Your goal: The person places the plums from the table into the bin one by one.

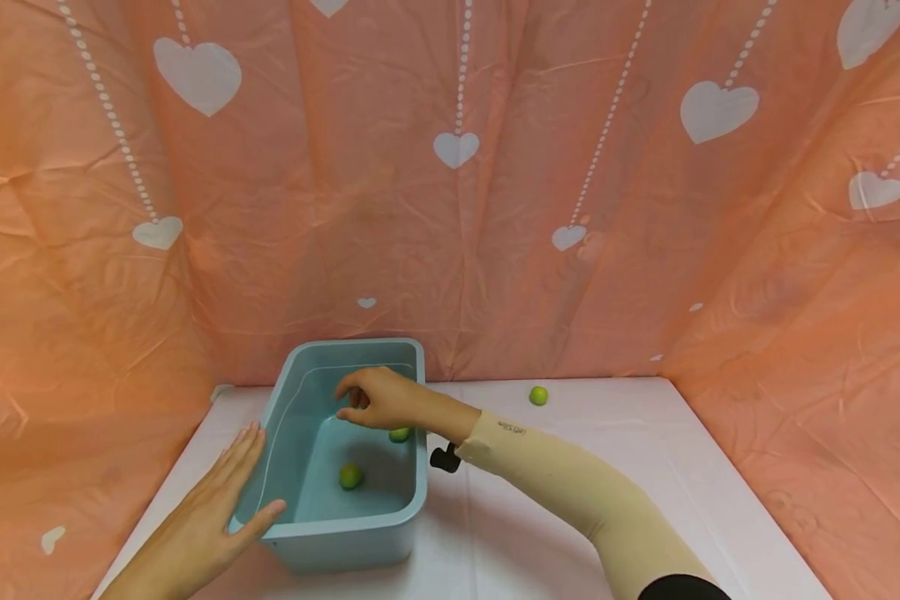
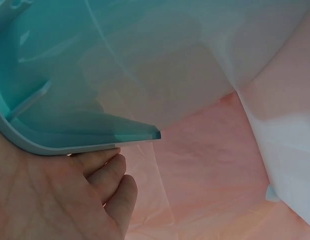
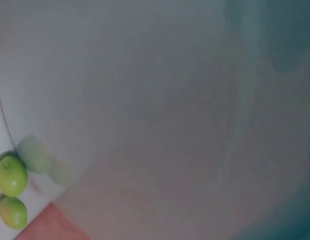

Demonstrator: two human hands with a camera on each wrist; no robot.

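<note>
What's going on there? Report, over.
Left hand against blue bin. Right hand over bin, looks empty. Green fruits in bin, another on table. No obstruction visible.

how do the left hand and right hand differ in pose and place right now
The left hand has nearly straight fingers, thumb spread; the right hand has bent fingers.
The left hand is at the bin's left rim; the right hand is over its inside.
The right hand's forearm wears a sleeve; the left hand's visible forearm is bare.
Neither hand visibly holds a fruit.
</note>
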